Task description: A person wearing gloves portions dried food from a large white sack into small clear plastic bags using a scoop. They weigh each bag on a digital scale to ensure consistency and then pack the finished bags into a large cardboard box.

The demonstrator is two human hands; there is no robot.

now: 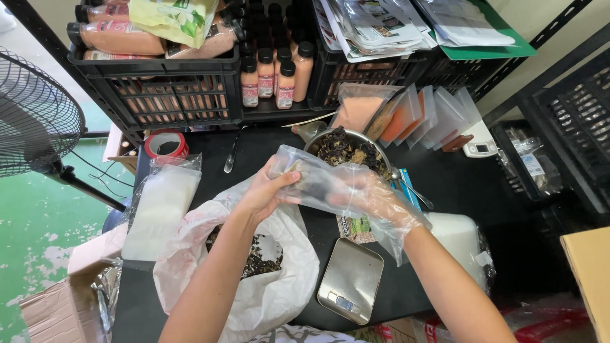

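Head view shows us over a dark worktop [457, 184], both hands raised above it with a small clear plastic pouch [311, 178] between them. Our left hand [264, 190] is bare and pinches the pouch near its open edge, thumb on top and fingers curled beneath. Our right hand [368, 197] wears a loose clear disposable glove and is closed around the other end of the pouch; it may be pushing material inside, though the folds of film make that hard to read.

As for progress, we judge the filling to be partway: the pouch already carries some dark, crinkled dried pieces, yet it is not sealed and has not been set on the small steel scale [351, 279], whose pan is bare. A metal bowl [349, 149] just behind our hands is heaped with the same dark dried stuff, and a big white bag [279, 279] below our left forearm lies open with more of it inside, so plenty remains to pack.

The pouch itself looks thin, wrinkled and see-through, slack rather than plump. A stack of flat empty pouches [162, 209] waits at the left of the worktop.
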